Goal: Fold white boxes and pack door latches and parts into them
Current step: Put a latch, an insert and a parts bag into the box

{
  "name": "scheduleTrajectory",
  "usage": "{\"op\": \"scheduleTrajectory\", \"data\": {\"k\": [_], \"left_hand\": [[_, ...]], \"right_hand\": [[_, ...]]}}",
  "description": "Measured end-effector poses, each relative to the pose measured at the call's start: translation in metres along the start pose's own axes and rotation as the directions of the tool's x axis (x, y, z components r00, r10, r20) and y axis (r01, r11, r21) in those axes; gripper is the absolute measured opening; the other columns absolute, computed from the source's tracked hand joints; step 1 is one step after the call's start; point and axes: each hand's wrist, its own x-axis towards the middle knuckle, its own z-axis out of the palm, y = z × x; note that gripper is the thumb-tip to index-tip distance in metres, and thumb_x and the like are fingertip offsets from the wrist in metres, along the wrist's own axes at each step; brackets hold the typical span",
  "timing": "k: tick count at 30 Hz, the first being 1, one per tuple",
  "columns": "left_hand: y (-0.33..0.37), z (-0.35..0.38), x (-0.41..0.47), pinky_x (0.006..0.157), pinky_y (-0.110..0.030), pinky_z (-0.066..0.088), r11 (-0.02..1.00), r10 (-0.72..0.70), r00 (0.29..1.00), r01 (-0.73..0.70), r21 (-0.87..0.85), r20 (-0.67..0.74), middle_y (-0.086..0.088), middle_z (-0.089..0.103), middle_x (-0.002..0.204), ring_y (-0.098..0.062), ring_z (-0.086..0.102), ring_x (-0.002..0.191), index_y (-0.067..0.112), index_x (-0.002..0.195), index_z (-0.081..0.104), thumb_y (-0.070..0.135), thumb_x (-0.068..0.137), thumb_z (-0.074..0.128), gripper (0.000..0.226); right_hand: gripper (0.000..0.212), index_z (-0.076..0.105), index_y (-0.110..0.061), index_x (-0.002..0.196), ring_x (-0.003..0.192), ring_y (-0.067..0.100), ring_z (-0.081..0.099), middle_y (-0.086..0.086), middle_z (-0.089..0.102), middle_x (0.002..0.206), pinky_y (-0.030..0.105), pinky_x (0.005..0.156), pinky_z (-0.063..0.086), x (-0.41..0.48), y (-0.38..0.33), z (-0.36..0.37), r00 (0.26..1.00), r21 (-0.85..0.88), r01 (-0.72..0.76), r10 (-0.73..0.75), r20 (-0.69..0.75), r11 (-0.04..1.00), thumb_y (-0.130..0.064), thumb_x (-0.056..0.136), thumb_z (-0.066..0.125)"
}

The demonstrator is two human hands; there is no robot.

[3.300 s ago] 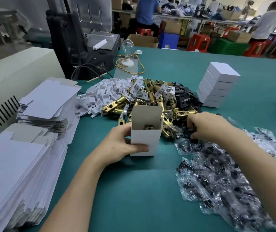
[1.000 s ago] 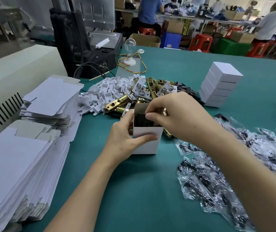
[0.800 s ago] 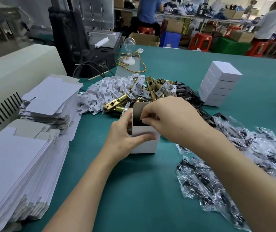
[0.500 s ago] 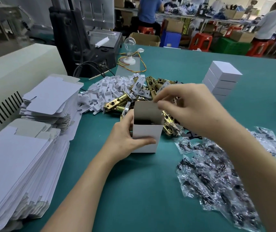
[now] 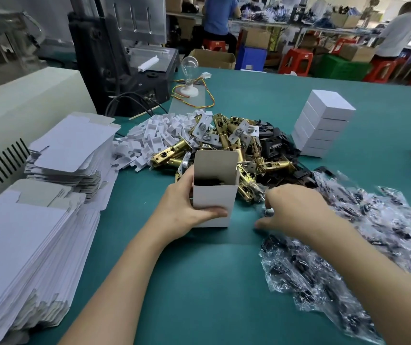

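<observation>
A white box (image 5: pixel 215 197) stands upright and open-topped on the green table (image 5: pixel 199 295), with dark parts inside. My left hand (image 5: pixel 187 210) grips its left side and front. My right hand (image 5: pixel 296 211) is low on the table to the right of the box, its fingers curled down at the near edge of a heap of clear bags of black parts (image 5: pixel 349 245); whether it holds one is unclear. Behind the box lie brass door latches (image 5: pixel 224 143), black plates (image 5: pixel 271 145) and white card inserts (image 5: pixel 154 133).
Flat box blanks are stacked at the left (image 5: pixel 70 148) and near left (image 5: pixel 17 245). A stack of closed white boxes (image 5: pixel 324 123) stands at the back right. A black machine (image 5: pixel 122 58), a light bulb (image 5: pixel 189 68) and a beige casing (image 5: pixel 25 100) line the far left.
My right hand put a dark part into the box, lifted away, then dropped to the right onto the bag heap. My left hand kept holding the box.
</observation>
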Motion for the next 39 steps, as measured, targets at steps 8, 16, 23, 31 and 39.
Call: {"op": "scheduleTrajectory", "data": {"k": [8, 16, 23, 31, 39], "left_hand": [[0.000, 0.000, 0.000, 0.083, -0.005, 0.047, 1.000, 0.010, 1.000, -0.010, 0.014, -0.007, 0.022, 0.074, 0.112, 0.006, 0.067, 0.105, 0.057, 0.125, 0.051, 0.022, 0.070, 0.099, 0.081], [-0.005, 0.001, 0.002, 0.083, -0.008, 0.049, 1.000, 0.014, 1.000, -0.013, 0.026, -0.020, 0.022, 0.074, 0.112, 0.004, 0.067, 0.104, 0.059, 0.124, 0.050, 0.025, 0.070, 0.099, 0.081], [-0.005, 0.002, 0.002, 0.088, -0.019, 0.055, 1.000, 0.000, 1.000, 0.000, 0.020, -0.019, 0.020, 0.073, 0.113, -0.002, 0.068, 0.106, 0.043, 0.130, 0.055, 0.032, 0.070, 0.099, 0.076], [-0.003, 0.001, 0.003, 0.092, -0.038, 0.056, 0.999, -0.027, 1.000, 0.027, 0.040, -0.012, 0.021, 0.069, 0.113, -0.006, 0.064, 0.104, 0.043, 0.128, 0.050, 0.062, 0.063, 0.089, 0.078], [-0.004, 0.000, 0.003, 0.091, -0.041, 0.058, 1.000, -0.014, 1.000, 0.014, 0.017, -0.003, 0.019, 0.071, 0.114, -0.014, 0.066, 0.107, 0.041, 0.129, 0.052, 0.057, 0.068, 0.090, 0.074]], "right_hand": [[0.010, 0.074, -0.025, 0.095, 0.083, 0.015, 0.069, -0.007, 0.071, 0.090, 0.028, 0.065, 0.056, 0.001, 0.008, 0.000, 0.991, 0.164, -0.035, 0.056, -0.124, 0.986, -0.022, 0.094, 0.063], [0.011, 0.075, -0.018, 0.092, 0.072, 0.006, 0.073, -0.003, 0.079, 0.083, 0.014, 0.067, 0.055, -0.027, 0.020, -0.062, 0.869, 0.841, 0.477, 0.004, -0.494, 0.257, -0.007, 0.091, 0.074], [0.009, 0.073, -0.026, 0.093, 0.070, -0.002, 0.062, -0.014, 0.074, 0.083, 0.026, 0.071, 0.052, -0.008, -0.042, -0.052, 0.773, 0.599, 0.489, 0.004, -0.635, 0.634, -0.017, 0.090, 0.075], [0.011, 0.070, -0.030, 0.094, 0.092, 0.011, 0.069, -0.014, 0.072, 0.091, 0.040, 0.085, 0.057, 0.003, -0.055, -0.063, 0.875, 0.557, 0.444, -0.205, -0.439, 0.702, -0.020, 0.092, 0.071], [0.015, 0.072, -0.027, 0.103, 0.087, 0.001, 0.065, -0.016, 0.070, 0.093, 0.026, 0.081, 0.054, 0.002, -0.050, -0.066, 0.866, 0.505, 0.467, -0.259, -0.428, 0.726, -0.019, 0.091, 0.069]]}}
